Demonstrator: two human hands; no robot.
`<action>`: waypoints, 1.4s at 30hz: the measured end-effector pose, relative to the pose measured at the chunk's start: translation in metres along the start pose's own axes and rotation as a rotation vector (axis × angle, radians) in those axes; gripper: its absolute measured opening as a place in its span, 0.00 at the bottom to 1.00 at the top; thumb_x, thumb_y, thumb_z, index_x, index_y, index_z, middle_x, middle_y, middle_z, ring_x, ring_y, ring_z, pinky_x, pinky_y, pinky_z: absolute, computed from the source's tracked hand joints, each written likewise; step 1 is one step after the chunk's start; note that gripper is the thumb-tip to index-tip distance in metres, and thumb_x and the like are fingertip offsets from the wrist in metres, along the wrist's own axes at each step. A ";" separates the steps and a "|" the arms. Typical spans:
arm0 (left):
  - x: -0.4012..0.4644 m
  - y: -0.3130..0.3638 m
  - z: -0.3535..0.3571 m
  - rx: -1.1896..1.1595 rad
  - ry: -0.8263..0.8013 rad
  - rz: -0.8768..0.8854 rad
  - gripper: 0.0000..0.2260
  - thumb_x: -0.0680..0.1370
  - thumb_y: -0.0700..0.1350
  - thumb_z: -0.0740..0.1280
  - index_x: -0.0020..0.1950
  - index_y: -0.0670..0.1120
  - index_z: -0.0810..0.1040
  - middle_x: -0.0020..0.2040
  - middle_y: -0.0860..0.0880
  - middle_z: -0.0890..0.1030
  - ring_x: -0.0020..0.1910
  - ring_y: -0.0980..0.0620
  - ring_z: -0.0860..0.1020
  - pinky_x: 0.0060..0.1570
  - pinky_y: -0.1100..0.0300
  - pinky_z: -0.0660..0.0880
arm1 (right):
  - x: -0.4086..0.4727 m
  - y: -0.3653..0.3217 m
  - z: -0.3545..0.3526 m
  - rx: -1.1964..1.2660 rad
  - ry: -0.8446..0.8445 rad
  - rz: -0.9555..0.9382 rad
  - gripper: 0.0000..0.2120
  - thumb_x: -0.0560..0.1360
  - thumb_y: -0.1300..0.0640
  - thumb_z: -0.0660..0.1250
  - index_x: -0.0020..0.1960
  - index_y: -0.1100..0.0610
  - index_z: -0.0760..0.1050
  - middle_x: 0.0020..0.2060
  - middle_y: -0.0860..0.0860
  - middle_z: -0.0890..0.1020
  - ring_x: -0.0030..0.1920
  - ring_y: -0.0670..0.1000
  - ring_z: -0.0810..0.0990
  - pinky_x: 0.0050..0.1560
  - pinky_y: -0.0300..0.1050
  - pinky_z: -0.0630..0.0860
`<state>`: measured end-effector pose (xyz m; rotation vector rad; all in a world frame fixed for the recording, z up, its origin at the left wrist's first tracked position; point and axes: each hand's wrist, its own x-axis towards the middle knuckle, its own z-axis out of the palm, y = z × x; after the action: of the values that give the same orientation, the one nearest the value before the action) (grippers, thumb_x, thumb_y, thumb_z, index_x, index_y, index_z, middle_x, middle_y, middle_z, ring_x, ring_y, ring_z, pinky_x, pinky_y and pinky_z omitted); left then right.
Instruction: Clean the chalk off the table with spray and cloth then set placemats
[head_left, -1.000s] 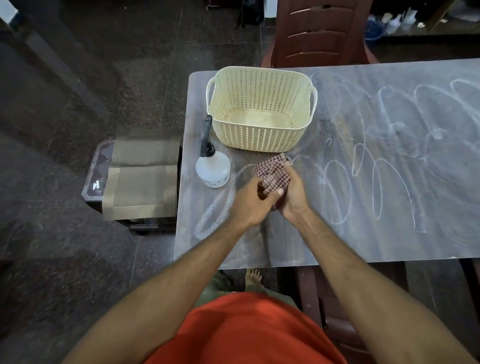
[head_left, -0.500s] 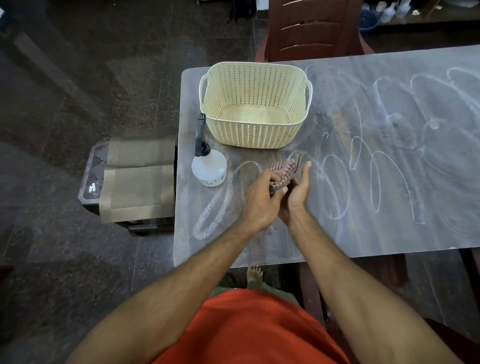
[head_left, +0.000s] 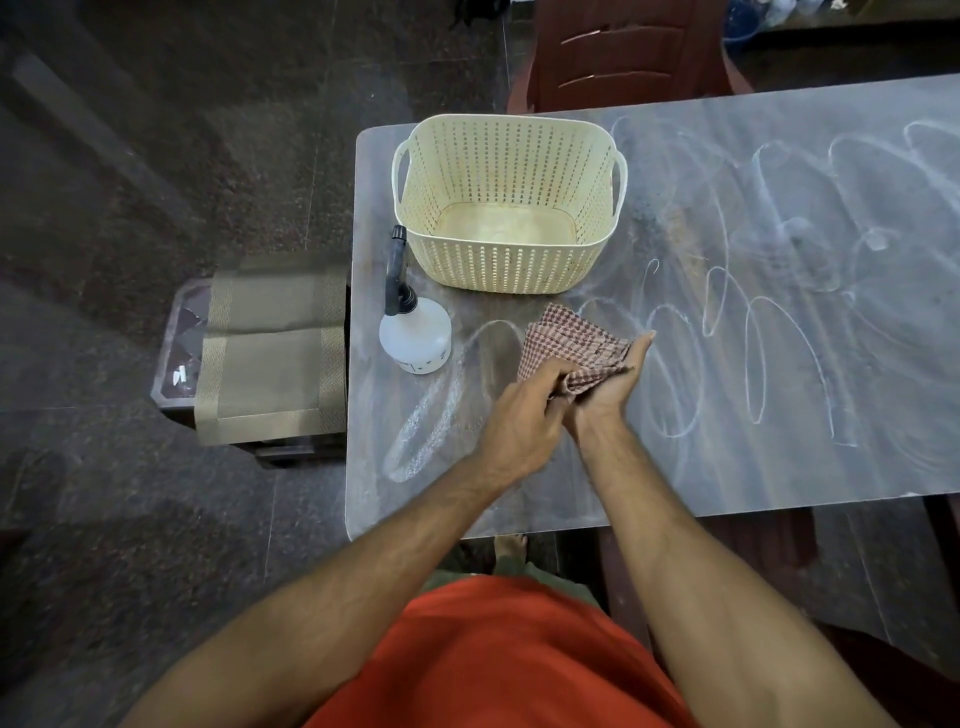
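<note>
Cloth (head_left: 563, 338): checked red-and-white, bunched between both hands, lifted just above the tabletop, at about 5 o'clock from the basket and 3 o'clock from the spray bottle.
Left hand (head_left: 524, 421): curled over the near edge of the cloth, pinched a fold of it against the other palm.
Right hand (head_left: 608, 384): palm turned up under the cloth, fingers stretched out toward 1 o'clock; cradled the fabric, no pinch visible.
Step in hand: looked like gathering and folding the cloth into a wiping pad, with no wiping started on the loops to the right.
Spray bottle (head_left: 415, 338): stood upright and untouched, just beside the basket's near left corner, nozzle toward 12 o'clock.
Chalk (head_left: 758, 364): white loops and scrawls spread from the middle of the table out to 3 o'clock; a smeared oval lay at 7 o'clock from the cloth.
Next move, by judgement: called for one hand freed to take the bottle and wet the chalk, or the pad pressed flat and swept across the nearest loops.
Basket (head_left: 509, 260): cream, perforated, empty, at the table's far left corner.
Placemats (head_left: 270, 343): olive, stacked on a small side stand off the table's left edge at 9 o'clock, not yet laid.
Table (head_left: 779, 483): grey top, mostly still chalked.
Change from a second before: cloth opened out wider and spread toward 11 o'clock; right fingers went from closed round it to extended.
</note>
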<state>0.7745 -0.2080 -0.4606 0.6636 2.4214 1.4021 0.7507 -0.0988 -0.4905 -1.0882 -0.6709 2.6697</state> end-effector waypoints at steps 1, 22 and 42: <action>0.000 0.001 0.001 -0.023 0.019 -0.013 0.13 0.79 0.34 0.61 0.61 0.44 0.72 0.50 0.48 0.81 0.48 0.51 0.80 0.49 0.50 0.78 | 0.000 0.000 0.001 -0.004 0.008 -0.004 0.45 0.76 0.26 0.49 0.63 0.66 0.75 0.50 0.62 0.82 0.50 0.61 0.82 0.55 0.56 0.79; -0.016 -0.028 -0.051 -0.141 0.275 -0.217 0.05 0.80 0.41 0.66 0.54 0.49 0.78 0.48 0.51 0.83 0.48 0.51 0.82 0.52 0.52 0.80 | 0.008 -0.021 -0.029 0.027 -0.107 0.127 0.49 0.65 0.28 0.66 0.73 0.61 0.69 0.70 0.63 0.73 0.70 0.65 0.71 0.68 0.68 0.66; 0.053 -0.088 -0.131 -0.055 0.313 -0.360 0.25 0.71 0.52 0.75 0.64 0.46 0.73 0.57 0.50 0.78 0.55 0.53 0.75 0.56 0.60 0.70 | 0.017 -0.043 -0.027 -0.056 -0.092 0.129 0.41 0.75 0.29 0.57 0.75 0.59 0.68 0.71 0.62 0.71 0.72 0.64 0.70 0.70 0.67 0.65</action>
<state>0.6491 -0.3163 -0.4714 -0.0158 2.5512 1.4963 0.7573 -0.0459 -0.4976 -1.0618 -0.7190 2.8424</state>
